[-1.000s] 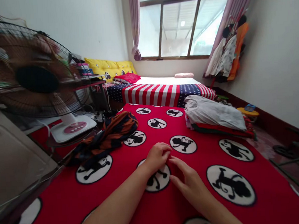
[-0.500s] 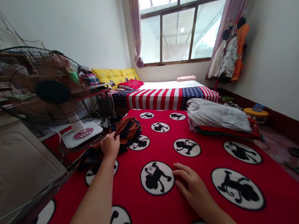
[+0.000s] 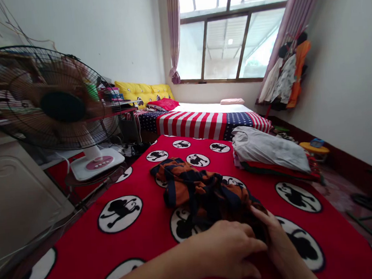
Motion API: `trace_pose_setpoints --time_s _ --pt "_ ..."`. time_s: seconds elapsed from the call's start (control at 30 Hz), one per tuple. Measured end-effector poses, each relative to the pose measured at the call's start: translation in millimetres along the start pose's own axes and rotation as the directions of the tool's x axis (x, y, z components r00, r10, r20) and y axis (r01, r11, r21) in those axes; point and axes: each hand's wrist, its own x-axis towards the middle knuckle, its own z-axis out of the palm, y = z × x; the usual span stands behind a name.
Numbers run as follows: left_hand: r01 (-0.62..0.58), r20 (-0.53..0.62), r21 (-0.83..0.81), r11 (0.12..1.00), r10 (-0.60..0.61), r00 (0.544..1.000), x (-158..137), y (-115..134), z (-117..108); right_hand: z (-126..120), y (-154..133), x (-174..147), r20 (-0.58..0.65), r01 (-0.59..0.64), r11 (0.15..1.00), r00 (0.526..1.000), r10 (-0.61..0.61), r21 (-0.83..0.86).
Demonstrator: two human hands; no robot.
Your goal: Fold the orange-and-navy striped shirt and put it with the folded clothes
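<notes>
A crumpled orange and dark navy garment point(image 3: 206, 189) lies across the red bed cover point(image 3: 156, 219), which is printed with black monkeys in white circles. My right hand point(image 3: 272, 229) grips the garment's near right end, thumb on top of the cloth. Just left of it, my left hand point(image 3: 228, 248) reaches over the garment's near edge with fingers stretched to the right and thumb apart. Nothing shows between those fingers. To the right rests a stack of clothes, a light grey shirt point(image 3: 267, 148) on top and red cloth beneath.
On the left, a fan point(image 3: 62, 106) stands on a small stand beside a pale cabinet point(image 3: 19, 187). Behind is another bed with a stars-and-stripes cover point(image 3: 188, 124). A yellow stool point(image 3: 314, 148) stands at the right, and clothes point(image 3: 299, 70) hang near the window.
The garment has moved from the left side to the middle of the bed, now spread longer. My left hand came right with it and has let go; my right hand now holds its end.
</notes>
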Motion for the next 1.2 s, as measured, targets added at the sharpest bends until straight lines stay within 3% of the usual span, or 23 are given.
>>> trace_pose_setpoints --time_s 0.1,0.23,0.37,0.53,0.63,0.7,0.73,0.8,0.83,0.9,0.93,1.0,1.03,1.1,1.13,1.2 --pt "0.193 -0.183 -0.02 0.981 -0.193 0.964 -8.5 -25.5 -19.1 -5.1 0.5 10.3 -0.065 0.079 0.997 0.995 -0.079 -0.008" --pt "0.502 -0.446 0.025 0.864 -0.44 0.779 -22.7 -74.8 -41.6 -7.8 2.6 17.5 -0.197 0.142 0.983 0.974 -0.116 0.12" --pt "0.655 -0.417 -0.026 0.755 -0.604 0.679 -48.2 -124.7 -41.4 -12.5 -1.0 22.0 -0.302 0.222 0.958 0.94 -0.161 0.179" --pt "0.646 -0.434 -0.163 0.745 -0.642 0.631 -63.2 -153.7 -32.8 -21.6 -1.3 32.9 -0.354 0.306 0.947 0.899 -0.256 0.093" --pt "0.567 -0.41 -0.263 0.781 -0.622 0.667 -65.0 -155.9 -39.7 -26.7 -1.9 34.3 -0.395 0.444 0.883 0.792 -0.466 -0.153" --pt "0.534 -0.367 -0.314 0.785 -0.619 0.694 -66.7 -155.4 -48.2 -25.4 -3.6 26.9 -0.305 0.532 0.744 0.689 -0.658 -0.403" --pt "0.527 -0.362 -0.342 0.778 -0.626 0.69 -67.5 -154.8 -52.5 -22.7 -4.4 20.8 -0.198 0.574 0.639 0.645 -0.738 -0.511" --pt "0.521 -0.416 -0.403 0.753 -0.657 0.628 -68.3 -153.3 -59.4 -13.7 -3.9 6.1 0.127 0.674 0.395 0.586 -0.8 -0.625" --pt "0.52 -0.462 -0.428 0.739 -0.673 0.577 -68.1 -152.5 -61.6 -8.3 -2.4 -0.7 0.328 0.728 0.269 0.564 -0.757 -0.631" --pt "0.52 -0.557 -0.455 0.723 -0.687 0.467 -67.1 -151.3 -63.3 1.4 3.1 -9.7 0.657 0.804 0.047 0.517 -0.549 -0.593" --pt "0.52 -0.593 -0.456 0.722 -0.682 0.427 -66.5 -151.1 -63.2 4.5 6.5 -11.1 0.735 0.81 -0.031 0.513 -0.444 -0.585" --pt "0.526 -0.64 -0.453 0.72 -0.673 0.37 -66.4 -151.6 -62.5 5.7 11.9 -8.2 0.75 0.772 -0.106 0.56 -0.353 -0.627" --pt "0.538 -0.661 -0.45 0.713 -0.671 0.337 -67.0 -152.2 -62.3 4.1 13.0 -5.0 0.722 0.748 -0.098 0.586 -0.367 -0.657" --pt "0.57 -0.701 -0.445 0.691 -0.665 0.259 -69.0 -153.5 -62.8 -1.1 10.9 0.7 0.617 0.696 0.01 0.643 -0.454 -0.718" --pt "0.576 -0.72 -0.451 0.682 -0.66 0.217 -70.0 -154.0 -63.5 -3.4 7.6 2.0 0.527 0.658 0.104 0.678 -0.513 -0.746" --pt "0.529 -0.746 -0.492 0.691 -0.648 0.153 -70.6 -154.1 -65.0 -5.4 -2.4 -0.1 0.268 0.566 0.392 0.756 -0.597 -0.725"
